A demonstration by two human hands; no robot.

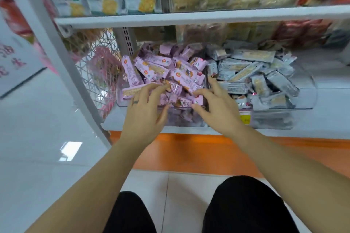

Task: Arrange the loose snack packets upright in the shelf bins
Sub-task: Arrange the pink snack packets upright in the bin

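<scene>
1. L hand (144, 111) is over the pink packets (181, 75). Fingers (155, 89) wide, tips touching the top of the pile, nothing held.
2. R hand (219, 109) just beside it, fingers (202, 92) also wide, tips on pink packets at the pile's right side.
3. Pink packets lie jumbled, mostly flat, in left bin (176, 119) on the shelf (322, 119).
4. Grey packets (246, 70) jumbled in right bin (306, 92), just beside.

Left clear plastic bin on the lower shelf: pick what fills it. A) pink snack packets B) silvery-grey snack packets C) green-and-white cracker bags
A: pink snack packets fill the clear plastic bin where the left hand and right hand reach; silvery-grey packets sit in the neighbouring bin.
</scene>
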